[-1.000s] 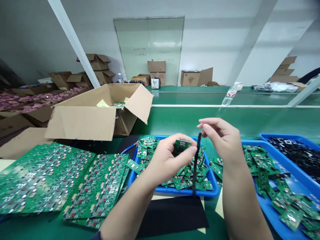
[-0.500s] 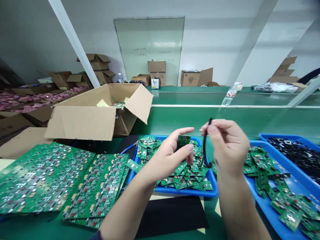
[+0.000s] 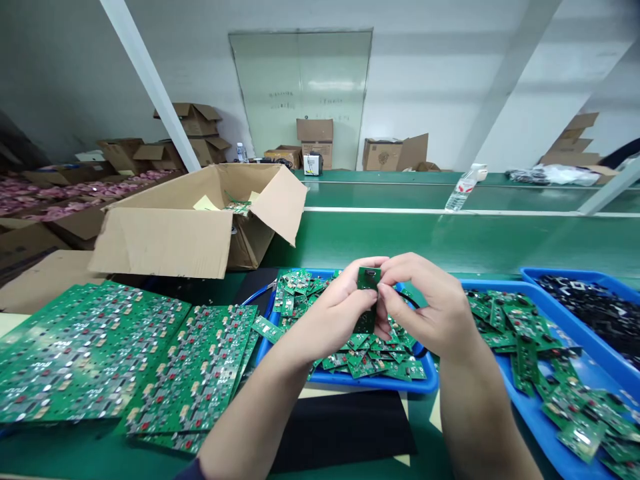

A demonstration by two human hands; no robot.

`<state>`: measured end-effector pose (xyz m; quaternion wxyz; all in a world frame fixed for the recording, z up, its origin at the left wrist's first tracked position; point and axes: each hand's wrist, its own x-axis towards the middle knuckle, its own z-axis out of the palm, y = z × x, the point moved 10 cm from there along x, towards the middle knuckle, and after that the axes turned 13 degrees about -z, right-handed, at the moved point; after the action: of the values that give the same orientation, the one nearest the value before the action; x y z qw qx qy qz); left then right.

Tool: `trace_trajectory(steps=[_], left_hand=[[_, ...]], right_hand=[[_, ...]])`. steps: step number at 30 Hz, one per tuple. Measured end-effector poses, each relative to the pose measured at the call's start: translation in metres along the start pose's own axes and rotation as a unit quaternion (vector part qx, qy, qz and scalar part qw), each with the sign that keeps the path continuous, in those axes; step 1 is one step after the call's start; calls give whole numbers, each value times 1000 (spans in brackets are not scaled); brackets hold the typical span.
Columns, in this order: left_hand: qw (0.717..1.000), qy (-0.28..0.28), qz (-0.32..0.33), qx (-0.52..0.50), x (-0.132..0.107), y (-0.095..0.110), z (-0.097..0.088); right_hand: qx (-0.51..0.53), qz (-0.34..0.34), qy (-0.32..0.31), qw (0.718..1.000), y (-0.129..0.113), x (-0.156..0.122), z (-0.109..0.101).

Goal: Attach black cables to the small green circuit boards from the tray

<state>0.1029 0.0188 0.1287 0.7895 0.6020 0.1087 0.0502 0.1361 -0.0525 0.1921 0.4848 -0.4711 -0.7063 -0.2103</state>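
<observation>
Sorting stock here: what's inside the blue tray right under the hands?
The blue tray holds a loose heap of small green circuit boards. The left hand and right hand cover its middle, so that part is hidden.

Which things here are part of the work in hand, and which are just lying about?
In hand:
- small board, pinched by left hand and right hand
- black strip, under the right hand
- blue tray of small boards, beneath the hands

Lying about:
- open carton
- large panels
- water bottle
- black sheet
- tray of black parts
</observation>
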Motion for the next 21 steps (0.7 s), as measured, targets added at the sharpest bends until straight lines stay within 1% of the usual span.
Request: trace_trajectory(steps=[9,14,21], left_hand=[[1000,7,-1,27,0,1,0],[999,8,3,33,0,1,0],[999,14,0,50,1,0,-1]], right_hand=[[-8,-6,-12,1000,2,-2,1],[-25,-10,-9,1000,2,-2,-2],[-29,-23,-24,999,1,-1,1]])
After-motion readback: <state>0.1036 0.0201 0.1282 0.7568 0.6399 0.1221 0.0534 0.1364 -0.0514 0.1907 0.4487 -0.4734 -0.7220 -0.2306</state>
